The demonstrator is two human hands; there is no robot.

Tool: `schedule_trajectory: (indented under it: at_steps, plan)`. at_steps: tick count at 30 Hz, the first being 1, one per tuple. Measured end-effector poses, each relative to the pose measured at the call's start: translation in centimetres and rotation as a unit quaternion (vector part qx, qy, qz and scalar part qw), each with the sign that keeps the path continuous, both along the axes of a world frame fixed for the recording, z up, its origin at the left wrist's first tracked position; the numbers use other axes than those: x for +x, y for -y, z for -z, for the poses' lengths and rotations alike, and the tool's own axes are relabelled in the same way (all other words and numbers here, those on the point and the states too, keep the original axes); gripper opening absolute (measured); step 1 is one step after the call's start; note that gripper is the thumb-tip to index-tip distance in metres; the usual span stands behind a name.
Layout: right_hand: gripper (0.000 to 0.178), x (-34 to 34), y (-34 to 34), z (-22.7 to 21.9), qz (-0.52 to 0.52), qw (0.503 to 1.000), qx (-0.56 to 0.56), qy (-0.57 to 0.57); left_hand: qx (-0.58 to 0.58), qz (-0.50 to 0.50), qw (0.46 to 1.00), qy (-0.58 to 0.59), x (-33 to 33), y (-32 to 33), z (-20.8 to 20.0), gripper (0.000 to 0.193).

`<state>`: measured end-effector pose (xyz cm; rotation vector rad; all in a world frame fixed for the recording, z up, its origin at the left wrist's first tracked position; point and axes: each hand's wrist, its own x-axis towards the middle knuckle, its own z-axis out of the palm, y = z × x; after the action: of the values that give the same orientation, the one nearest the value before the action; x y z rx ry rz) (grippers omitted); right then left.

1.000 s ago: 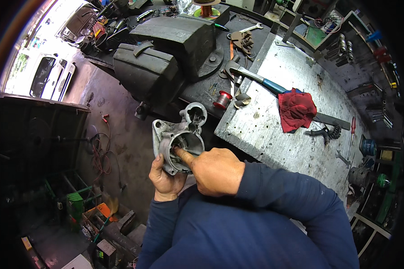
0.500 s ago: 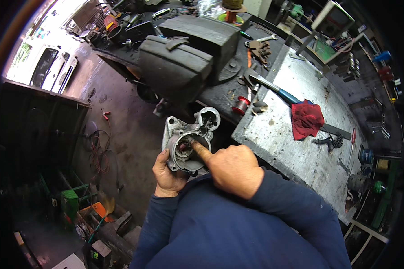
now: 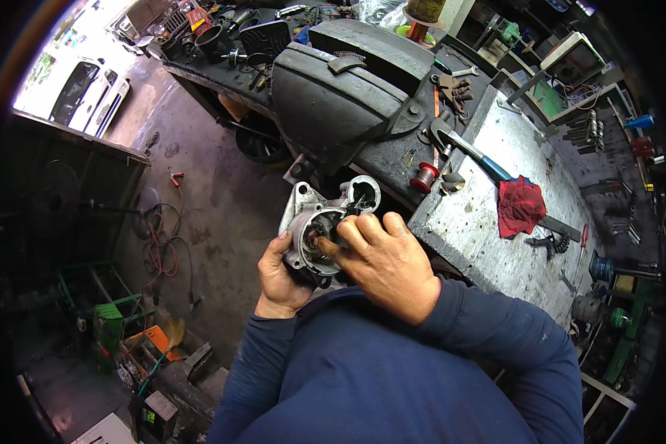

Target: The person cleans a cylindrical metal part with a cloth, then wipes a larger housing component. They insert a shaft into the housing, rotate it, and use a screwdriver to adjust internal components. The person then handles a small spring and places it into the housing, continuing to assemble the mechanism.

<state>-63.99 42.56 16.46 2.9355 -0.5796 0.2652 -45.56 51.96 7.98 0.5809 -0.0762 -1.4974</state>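
Observation:
A cast metal housing [image 3: 301, 214], open at the front with a round bore and a smaller ring at its upper right, is held in front of my body. My left hand [image 3: 281, 281] is closed round its left side, thumb on the rim. My right hand [image 3: 385, 263] is curled over the right side of the bore. One of its digits reaches inside and touches the inner parts; the other fingers are bent at the rim. Whether the fingertips pinch anything small in there is hidden.
Just beyond the housing, a large black bench vise [image 3: 340, 103] juts from the workbench. On the right, a metal-topped bench [image 3: 481, 229] carries a red rag [image 3: 522, 207], a blue-handled hammer [image 3: 470, 148] and a wire spool [image 3: 425, 177]. Red cables [image 3: 155, 248] lie on the floor at left.
My right hand has gone from pointing one straight index finger into the bore to a curled grip at its rim. The housing has shifted slightly right in view, as has the bench.

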Motion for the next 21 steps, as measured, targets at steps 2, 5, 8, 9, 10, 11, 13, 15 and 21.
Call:
schedule_trajectory:
  at_steps: [2,5,8,9,10,11,13,15,21]
  plan:
    - [0.047,0.2,0.0,-0.1,-0.009,0.999,0.039,-0.003,0.011,-0.010,1.000,0.004,0.1,0.0,0.0,0.062]
    - [0.045,0.4,0.2,-0.3,-0.027,0.998,0.056,-0.003,0.012,-0.005,1.000,0.003,0.3,0.0,0.1,0.062]
    - [0.047,0.7,0.4,-0.4,-0.047,0.998,0.022,-0.023,0.013,0.000,1.000,0.005,0.5,-0.1,0.3,0.062]
    - [0.049,0.8,0.4,-0.4,-0.054,0.998,0.005,-0.041,0.005,0.004,1.000,0.001,0.5,-0.2,0.3,0.061]
    - [0.042,0.9,0.4,-0.4,-0.055,0.998,0.002,-0.037,0.009,0.001,1.000,0.002,0.5,-0.2,0.4,0.061]
    - [0.036,0.9,0.4,-0.4,-0.058,0.998,-0.001,-0.040,0.005,0.003,1.000,-0.002,0.5,-0.2,0.4,0.061]
    - [0.027,0.9,0.4,-0.4,-0.059,0.997,-0.001,-0.050,-0.006,0.005,1.000,-0.014,0.3,-0.2,0.4,0.061]
    - [0.023,0.7,0.5,-0.6,-0.059,0.997,0.009,-0.056,-0.028,0.006,0.999,-0.014,0.2,-0.2,0.3,0.061]
    - [0.028,0.4,1.1,-2.0,-0.095,0.989,0.026,-0.110,-0.003,0.008,1.000,-0.020,-0.7,-0.2,-0.2,0.062]
